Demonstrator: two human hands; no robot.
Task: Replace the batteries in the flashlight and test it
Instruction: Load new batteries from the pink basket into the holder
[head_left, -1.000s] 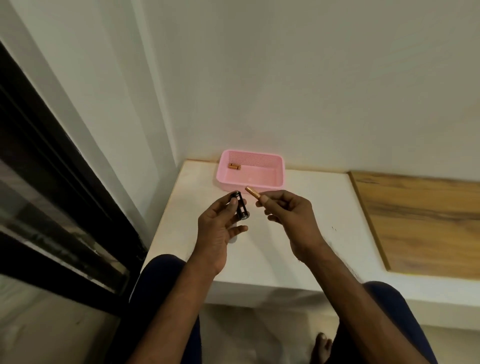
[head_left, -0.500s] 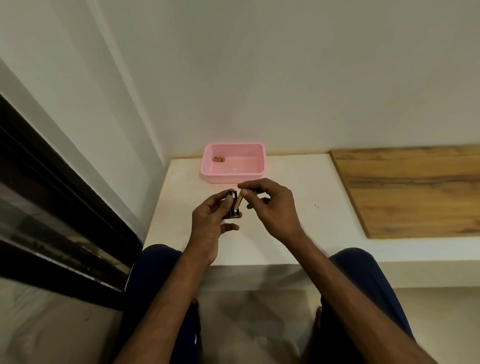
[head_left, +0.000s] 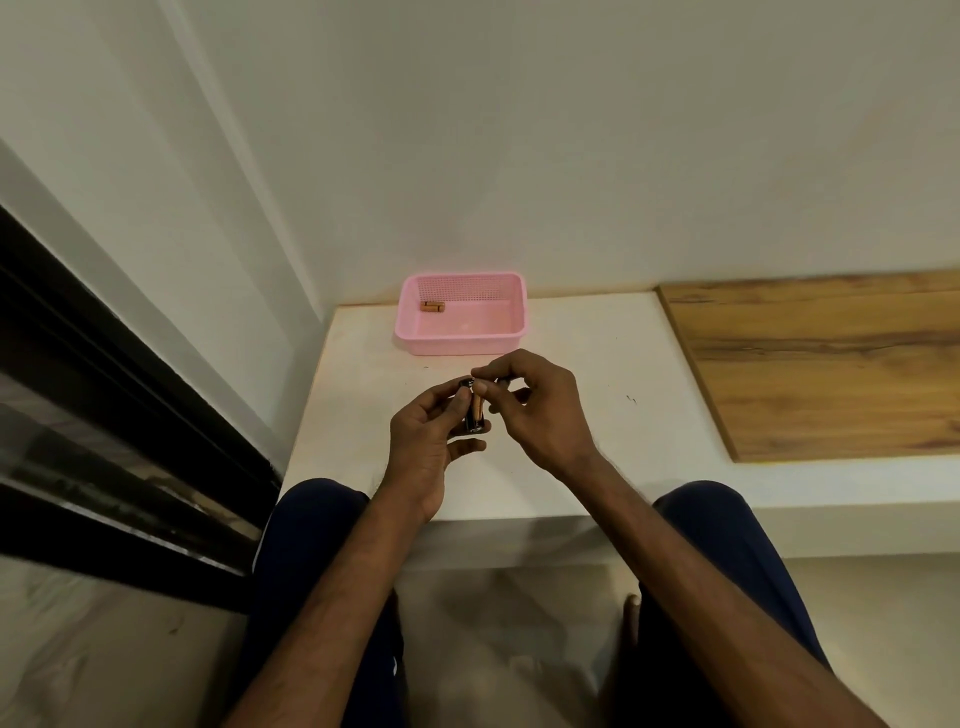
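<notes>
My left hand (head_left: 423, 444) grips a small black battery holder (head_left: 475, 423) upright above the white ledge. A copper-coloured battery (head_left: 476, 408) lies lengthwise in the holder. My right hand (head_left: 535, 408) pinches the top end of that battery with thumb and forefinger, its other fingers curled. In the back left corner of the pink basket (head_left: 462, 340) lie spare copper batteries (head_left: 432, 307). The flashlight body is not in view.
The white ledge (head_left: 597, 447) runs to the corner of two white walls. A wooden board (head_left: 826, 364) covers its right part. A dark window frame (head_left: 104, 395) stands at the left. My knees in dark trousers sit below the ledge's front edge.
The right hand brought the battery from beside the holder down into it. The battery went from slanted and free to lying along the holder. The camera tilted down.
</notes>
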